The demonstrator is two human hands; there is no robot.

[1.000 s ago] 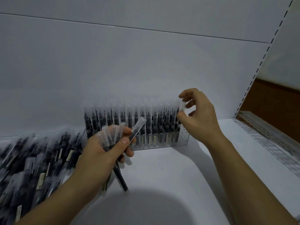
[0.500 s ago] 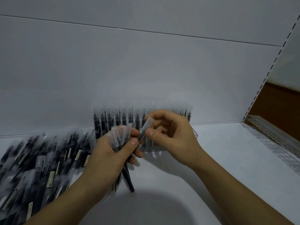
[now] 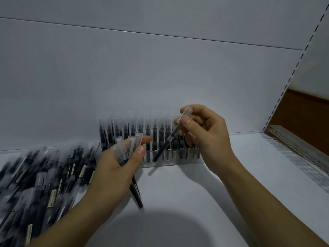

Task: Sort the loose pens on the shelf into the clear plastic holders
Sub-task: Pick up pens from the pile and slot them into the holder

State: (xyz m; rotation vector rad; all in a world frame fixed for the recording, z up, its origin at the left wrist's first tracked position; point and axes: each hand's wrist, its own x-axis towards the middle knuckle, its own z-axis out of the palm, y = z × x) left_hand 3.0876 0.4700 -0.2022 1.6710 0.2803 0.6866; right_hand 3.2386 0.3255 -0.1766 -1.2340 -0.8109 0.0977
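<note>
One pen lifted from the bunch, in front of the holder

The right hand (image 3: pixel 208 136) pinches a single black pen with a clear cap (image 3: pixel 166 142), fingers (image 3: pixel 186 120) clamped just below the cap, the pen slanting down-left before the clear plastic holder (image 3: pixel 179 158) of upright pens at the back of the white shelf (image 3: pixel 195 202). The left hand (image 3: pixel 114 170) grips a bunch of clear-capped black pens (image 3: pixel 122 150), perhaps four, though blur hides the count. A loose pile of black pens (image 3: pixel 46 179) lies on the shelf's left.
</note>
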